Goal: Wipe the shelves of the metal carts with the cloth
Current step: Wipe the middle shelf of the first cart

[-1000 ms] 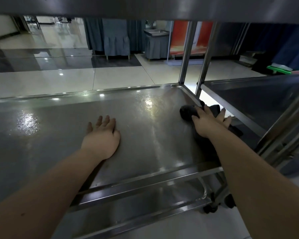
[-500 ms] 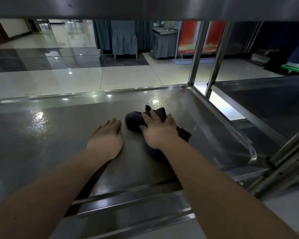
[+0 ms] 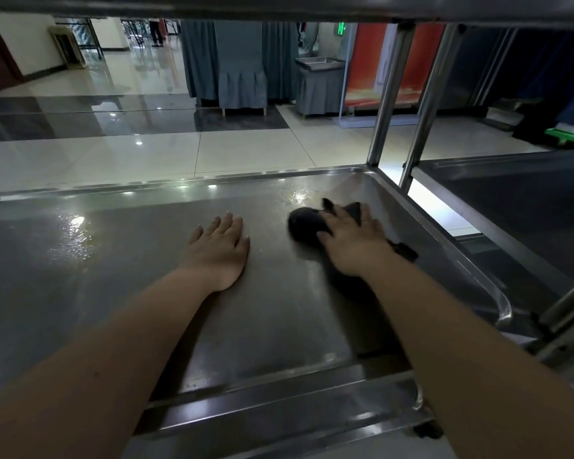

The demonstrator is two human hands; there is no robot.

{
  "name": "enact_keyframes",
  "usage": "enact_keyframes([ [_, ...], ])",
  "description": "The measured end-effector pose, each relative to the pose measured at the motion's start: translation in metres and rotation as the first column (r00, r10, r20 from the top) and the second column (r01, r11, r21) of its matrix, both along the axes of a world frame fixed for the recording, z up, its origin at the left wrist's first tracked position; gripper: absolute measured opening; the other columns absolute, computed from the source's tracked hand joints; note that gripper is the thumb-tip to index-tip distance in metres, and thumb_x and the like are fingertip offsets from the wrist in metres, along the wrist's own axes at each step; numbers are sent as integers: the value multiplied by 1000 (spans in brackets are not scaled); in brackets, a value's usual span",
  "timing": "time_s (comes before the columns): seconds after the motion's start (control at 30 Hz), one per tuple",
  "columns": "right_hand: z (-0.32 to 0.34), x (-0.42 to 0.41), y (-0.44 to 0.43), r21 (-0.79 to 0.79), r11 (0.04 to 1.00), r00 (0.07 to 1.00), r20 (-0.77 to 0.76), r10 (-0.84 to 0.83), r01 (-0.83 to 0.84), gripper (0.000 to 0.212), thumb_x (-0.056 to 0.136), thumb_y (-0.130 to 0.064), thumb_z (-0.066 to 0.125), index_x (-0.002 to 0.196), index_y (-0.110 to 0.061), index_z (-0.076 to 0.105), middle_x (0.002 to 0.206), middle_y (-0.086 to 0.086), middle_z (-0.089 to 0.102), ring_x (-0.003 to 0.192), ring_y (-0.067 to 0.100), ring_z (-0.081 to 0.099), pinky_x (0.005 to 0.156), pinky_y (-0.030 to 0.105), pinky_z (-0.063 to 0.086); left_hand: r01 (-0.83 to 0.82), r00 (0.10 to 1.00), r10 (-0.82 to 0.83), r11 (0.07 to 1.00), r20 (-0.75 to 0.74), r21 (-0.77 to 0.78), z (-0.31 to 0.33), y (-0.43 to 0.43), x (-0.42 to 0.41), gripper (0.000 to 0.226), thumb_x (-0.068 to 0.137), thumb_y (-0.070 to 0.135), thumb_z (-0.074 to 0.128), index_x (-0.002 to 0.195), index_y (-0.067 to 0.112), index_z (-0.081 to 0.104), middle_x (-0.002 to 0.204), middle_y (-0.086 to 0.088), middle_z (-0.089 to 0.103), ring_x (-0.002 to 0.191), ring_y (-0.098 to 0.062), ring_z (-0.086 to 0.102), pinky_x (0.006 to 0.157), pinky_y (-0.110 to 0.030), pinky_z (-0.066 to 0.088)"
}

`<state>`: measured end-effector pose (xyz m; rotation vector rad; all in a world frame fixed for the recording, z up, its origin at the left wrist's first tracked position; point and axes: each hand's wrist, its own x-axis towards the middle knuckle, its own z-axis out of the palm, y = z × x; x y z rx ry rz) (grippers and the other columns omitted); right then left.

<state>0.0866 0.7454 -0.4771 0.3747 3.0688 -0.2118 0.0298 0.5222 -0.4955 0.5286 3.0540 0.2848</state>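
Observation:
I look at a lower shelf of a metal cart [image 3: 113,260], a shiny steel tray with a raised rim. My left hand [image 3: 220,250] rests flat on the shelf near its middle, fingers straight. My right hand [image 3: 352,241] presses down on a dark cloth [image 3: 304,223] toward the shelf's right side, fingers spread over it. Part of the cloth bulges out to the left of the fingers; the rest is hidden under the palm and wrist.
The shelf above [image 3: 279,6] runs across the top of the view. Two upright posts [image 3: 386,94] stand at the far right corner. A second cart's shelf [image 3: 517,207] sits to the right. Tiled floor and covered chairs [image 3: 242,64] lie beyond.
My right hand with the cloth slid left across the shelf from the right edge, then back toward the right and farther away. My left hand stayed put.

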Motion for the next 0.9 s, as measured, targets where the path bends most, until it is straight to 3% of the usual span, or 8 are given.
enact_keyframes([
  [0.17, -1, 3, 95, -18, 963, 962, -38, -271, 270, 53, 101, -50, 26, 152, -39, 14, 162, -10, 2, 148, 33, -6, 119, 51, 6, 5, 1000, -5, 1000, -3, 15, -3, 0, -1, 55, 102, 41, 16, 154, 24, 7, 161, 6, -1, 148, -11, 0, 119, -34, -1],
  [0.33, 1, -13, 110, -5, 937, 937, -44, -348, 348, 53, 101, -47, 25, 152, -33, 18, 162, -8, 2, 147, 35, -11, 117, 54, 1, 12, 1000, -12, 1000, -7, 26, -5, 2, 0, 54, 103, 40, 15, 154, 24, 7, 161, 6, -1, 148, -11, -1, 120, -34, -2],
  [0.43, 2, -38, 78, -13, 957, 954, -71, -290, 290, 53, 100, -46, 28, 150, -33, 20, 162, -6, 6, 146, 41, -2, 117, 56, 4, 7, 1000, -7, 1000, -10, 24, -5, 2, -1, 54, 103, 40, 15, 154, 25, 7, 161, 7, -2, 148, -11, -2, 119, -34, -2],
  [0.53, 1, -61, 11, -7, 991, 989, -70, -131, 131, 53, 100, -46, 29, 150, -30, 23, 161, -4, 12, 144, 44, 5, 116, 54, 9, -6, 1000, 7, 1000, -28, 22, -6, 4, -4, 54, 103, 38, 17, 154, 24, 9, 161, 7, 0, 148, -12, 0, 119, -34, -1],
  [0.7, -5, -61, -91, -62, 996, 994, -90, 54, -60, 53, 101, -42, 26, 152, -29, 19, 162, -1, 8, 144, 44, 2, 116, 53, 3, -25, 999, 27, 999, -42, 43, -9, 4, -7, 55, 103, 35, 21, 154, 21, 8, 161, 4, 3, 148, -11, 3, 118, -32, 1],
  [0.8, -6, -54, -93, -99, 992, 995, -74, 72, -79, 53, 102, -40, 25, 153, -30, 14, 163, -2, 7, 144, 43, 3, 117, 51, 3, -24, 999, 25, 998, -22, 53, -8, 3, -6, 57, 103, 36, 20, 154, 20, 3, 161, 3, 0, 148, -11, 1, 119, -32, 0],
  [0.9, 9, -41, -73, -158, 983, 993, -83, 80, -92, 54, 101, -38, 32, 152, -37, 11, 161, 2, 14, 142, 41, 16, 117, 50, 11, -9, 1000, 9, 999, -12, 39, -6, 1, -3, 56, 103, 37, 19, 154, 20, 5, 161, 3, -2, 148, -11, -1, 119, -32, 0],
])
